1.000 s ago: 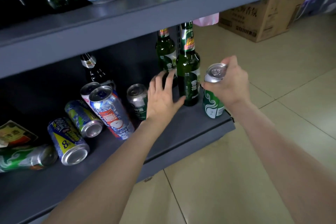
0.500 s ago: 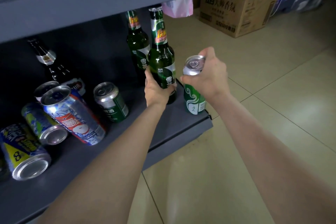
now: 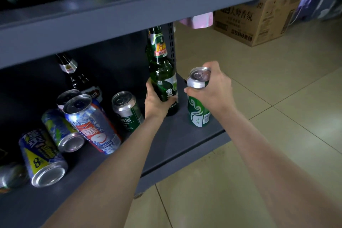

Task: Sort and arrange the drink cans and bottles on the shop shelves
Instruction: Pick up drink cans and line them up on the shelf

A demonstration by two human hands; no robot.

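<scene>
Left hand (image 3: 157,102) has its fingers wrapped round the upright green bottle (image 3: 162,79), right hand (image 3: 212,87) fingers pinching the green can (image 3: 199,114) on the shelf (image 3: 185,135).

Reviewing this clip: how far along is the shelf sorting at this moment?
Early. Done: nothing clearly. In hand: left hand grips the green bottle, right hand holds the green can at the shelf end. Left: several cans, like the yellow-blue can, lie toppled.
</scene>
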